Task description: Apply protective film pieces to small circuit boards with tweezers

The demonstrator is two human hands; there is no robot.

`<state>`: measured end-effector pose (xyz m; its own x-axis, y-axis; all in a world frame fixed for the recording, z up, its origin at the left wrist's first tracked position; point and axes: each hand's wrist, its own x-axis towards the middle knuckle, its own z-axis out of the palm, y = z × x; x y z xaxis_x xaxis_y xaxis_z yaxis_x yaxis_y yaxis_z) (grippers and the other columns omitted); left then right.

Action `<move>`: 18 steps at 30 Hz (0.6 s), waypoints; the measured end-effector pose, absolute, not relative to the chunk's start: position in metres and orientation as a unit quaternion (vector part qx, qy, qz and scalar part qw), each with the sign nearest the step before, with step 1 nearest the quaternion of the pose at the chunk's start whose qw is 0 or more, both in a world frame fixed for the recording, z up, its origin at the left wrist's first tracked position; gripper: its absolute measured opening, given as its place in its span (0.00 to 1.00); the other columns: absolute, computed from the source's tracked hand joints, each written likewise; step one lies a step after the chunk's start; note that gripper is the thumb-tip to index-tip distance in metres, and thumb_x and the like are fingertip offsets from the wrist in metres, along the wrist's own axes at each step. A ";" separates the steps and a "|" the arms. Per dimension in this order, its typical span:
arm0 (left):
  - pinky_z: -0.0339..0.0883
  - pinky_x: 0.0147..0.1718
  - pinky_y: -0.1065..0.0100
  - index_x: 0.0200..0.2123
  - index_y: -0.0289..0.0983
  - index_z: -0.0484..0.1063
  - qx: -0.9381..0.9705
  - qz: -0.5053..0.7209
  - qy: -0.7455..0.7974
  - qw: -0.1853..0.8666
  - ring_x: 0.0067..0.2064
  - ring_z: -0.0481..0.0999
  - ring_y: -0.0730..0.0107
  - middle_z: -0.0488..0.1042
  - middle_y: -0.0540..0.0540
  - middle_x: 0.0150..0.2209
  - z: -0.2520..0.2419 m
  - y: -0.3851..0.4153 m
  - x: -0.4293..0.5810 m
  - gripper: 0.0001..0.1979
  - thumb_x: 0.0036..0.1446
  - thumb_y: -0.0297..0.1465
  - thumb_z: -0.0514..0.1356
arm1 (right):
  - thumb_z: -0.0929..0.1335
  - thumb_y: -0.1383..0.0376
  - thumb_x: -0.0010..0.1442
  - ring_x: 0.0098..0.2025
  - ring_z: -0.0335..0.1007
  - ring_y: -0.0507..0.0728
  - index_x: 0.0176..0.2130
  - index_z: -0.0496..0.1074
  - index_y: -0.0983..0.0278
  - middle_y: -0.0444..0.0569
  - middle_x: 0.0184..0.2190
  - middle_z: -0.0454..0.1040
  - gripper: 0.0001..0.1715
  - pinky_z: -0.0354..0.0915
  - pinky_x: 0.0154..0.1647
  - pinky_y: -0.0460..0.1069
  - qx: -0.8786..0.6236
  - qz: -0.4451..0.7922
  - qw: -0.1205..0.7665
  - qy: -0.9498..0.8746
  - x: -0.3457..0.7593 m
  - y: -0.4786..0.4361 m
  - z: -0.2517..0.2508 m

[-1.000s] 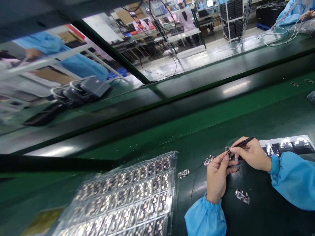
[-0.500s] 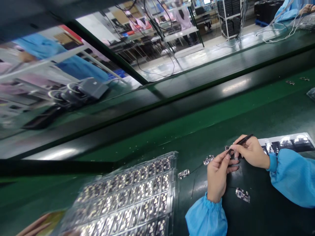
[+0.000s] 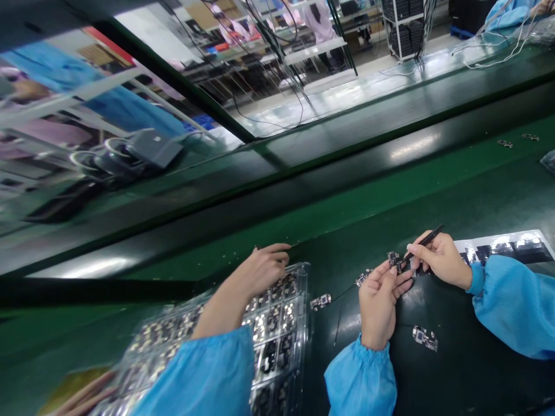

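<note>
Over a green bench (image 3: 433, 190), left hand (image 3: 381, 303) pinches a tiny black circuit board (image 3: 393, 258); right hand (image 3: 437, 260) grips black tweezers (image 3: 427, 238) pointing left onto it.

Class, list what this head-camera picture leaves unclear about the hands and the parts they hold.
- Head view: small dark circuit board, too small, partly covered by the left hand pinching it.
- Head view: thin black tool in the right hand, tip too small to show contact.
- Head view: clear plastic tray, blurred, covered by a co-worker's blue sleeve, cut by the bottom edge.
</note>
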<state>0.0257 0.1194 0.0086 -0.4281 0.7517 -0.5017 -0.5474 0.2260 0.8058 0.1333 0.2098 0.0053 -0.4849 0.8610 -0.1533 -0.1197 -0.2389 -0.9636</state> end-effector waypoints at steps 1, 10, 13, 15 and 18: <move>0.72 0.31 0.69 0.39 0.32 0.68 0.086 0.615 0.579 0.528 0.32 0.79 0.66 0.78 0.41 0.34 0.009 0.120 0.026 0.17 0.46 0.30 0.65 | 0.72 0.54 0.47 0.15 0.65 0.49 0.27 0.67 0.68 0.44 0.15 0.71 0.20 0.59 0.13 0.42 -0.366 0.696 0.351 -0.508 0.133 0.210 0.005; 0.71 0.28 0.69 0.39 0.32 0.69 0.106 0.596 0.586 0.539 0.30 0.79 0.66 0.78 0.42 0.32 0.010 0.120 0.027 0.19 0.44 0.33 0.66 | 0.71 0.56 0.48 0.16 0.65 0.48 0.27 0.68 0.68 0.44 0.15 0.70 0.18 0.59 0.15 0.42 -0.361 0.697 0.343 -0.516 0.133 0.211 0.001; 0.71 0.28 0.69 0.40 0.32 0.69 0.109 0.590 0.590 0.540 0.30 0.79 0.65 0.78 0.41 0.32 0.010 0.121 0.027 0.20 0.44 0.34 0.66 | 0.71 0.56 0.48 0.16 0.65 0.49 0.28 0.67 0.68 0.43 0.15 0.70 0.18 0.59 0.15 0.42 -0.363 0.700 0.336 -0.515 0.133 0.211 0.000; 0.71 0.29 0.69 0.40 0.32 0.69 0.109 0.587 0.591 0.542 0.30 0.79 0.64 0.78 0.40 0.33 0.010 0.121 0.027 0.21 0.43 0.34 0.67 | 0.71 0.56 0.48 0.16 0.65 0.49 0.28 0.67 0.68 0.43 0.15 0.70 0.18 0.59 0.14 0.42 -0.363 0.702 0.332 -0.515 0.134 0.211 -0.001; 0.71 0.29 0.69 0.39 0.32 0.69 0.114 0.586 0.591 0.543 0.31 0.79 0.63 0.78 0.40 0.32 0.012 0.120 0.027 0.20 0.43 0.34 0.66 | 0.71 0.56 0.48 0.16 0.64 0.48 0.28 0.67 0.68 0.42 0.15 0.69 0.17 0.59 0.14 0.42 -0.362 0.703 0.331 -0.516 0.133 0.211 -0.001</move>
